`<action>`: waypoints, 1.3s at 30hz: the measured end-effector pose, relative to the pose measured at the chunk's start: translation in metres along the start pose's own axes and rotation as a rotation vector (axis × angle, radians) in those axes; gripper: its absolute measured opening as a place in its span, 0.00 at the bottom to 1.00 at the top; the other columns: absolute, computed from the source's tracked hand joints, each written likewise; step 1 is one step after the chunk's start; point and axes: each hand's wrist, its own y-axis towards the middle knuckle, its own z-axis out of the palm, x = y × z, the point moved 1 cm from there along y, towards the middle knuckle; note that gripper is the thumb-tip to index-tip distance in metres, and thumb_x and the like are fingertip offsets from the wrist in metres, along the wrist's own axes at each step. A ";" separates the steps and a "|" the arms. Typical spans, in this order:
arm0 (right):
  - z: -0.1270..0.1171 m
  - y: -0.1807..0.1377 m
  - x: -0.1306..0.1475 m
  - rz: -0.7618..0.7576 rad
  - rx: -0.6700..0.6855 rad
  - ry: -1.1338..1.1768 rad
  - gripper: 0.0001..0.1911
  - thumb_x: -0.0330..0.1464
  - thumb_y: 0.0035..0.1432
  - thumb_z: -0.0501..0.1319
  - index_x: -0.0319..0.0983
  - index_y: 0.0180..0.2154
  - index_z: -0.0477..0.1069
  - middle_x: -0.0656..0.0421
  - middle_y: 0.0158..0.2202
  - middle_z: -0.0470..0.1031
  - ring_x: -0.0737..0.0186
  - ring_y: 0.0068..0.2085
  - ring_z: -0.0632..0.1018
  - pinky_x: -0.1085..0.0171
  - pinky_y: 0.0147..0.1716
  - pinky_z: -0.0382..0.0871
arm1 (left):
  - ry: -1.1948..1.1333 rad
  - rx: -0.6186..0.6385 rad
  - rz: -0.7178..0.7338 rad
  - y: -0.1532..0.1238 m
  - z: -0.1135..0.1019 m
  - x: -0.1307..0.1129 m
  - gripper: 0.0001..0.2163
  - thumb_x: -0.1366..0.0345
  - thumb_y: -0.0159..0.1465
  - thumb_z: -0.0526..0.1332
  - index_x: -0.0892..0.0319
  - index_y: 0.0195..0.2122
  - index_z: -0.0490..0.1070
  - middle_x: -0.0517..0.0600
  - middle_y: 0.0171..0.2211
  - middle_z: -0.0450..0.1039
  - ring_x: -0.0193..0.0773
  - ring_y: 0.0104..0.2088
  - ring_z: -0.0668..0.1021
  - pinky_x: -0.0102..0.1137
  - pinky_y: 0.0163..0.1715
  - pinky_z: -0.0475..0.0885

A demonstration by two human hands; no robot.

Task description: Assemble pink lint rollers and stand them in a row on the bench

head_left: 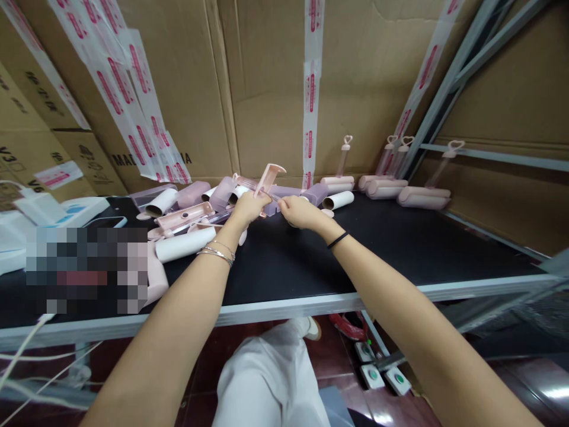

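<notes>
My left hand [252,209] is closed on a pink curved plastic shell [269,179], which tilts up above the fingers. Close beside it, my right hand [299,212] is closed, its thumb and fingers around what looks like the end of a thin clear handle [274,198]; the rest is hidden. Behind and left of the hands lie loose parts: a white paper roll [184,244], a pink shell [185,216], and several translucent purple covers [192,194]. Another white roll [340,200] rests to the right of my right hand.
Along the right back of the black tabletop [382,249] stand several pink rollers [387,188] with clear, heart-topped handles. Left are white chargers [40,207], cables and a blurred-out patch. Cardboard [267,89] walls the back; a metal frame [471,53] rises right.
</notes>
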 end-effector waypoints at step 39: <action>0.003 -0.006 0.003 -0.109 -0.062 -0.412 0.21 0.32 0.67 0.40 0.33 0.45 0.70 0.45 0.43 0.77 0.51 0.44 0.78 0.60 0.41 0.67 | -0.126 0.120 -0.091 -0.007 -0.001 -0.005 0.10 0.70 0.56 0.60 0.60 0.20 0.59 0.40 0.11 0.57 0.29 0.13 0.68 0.21 0.12 0.54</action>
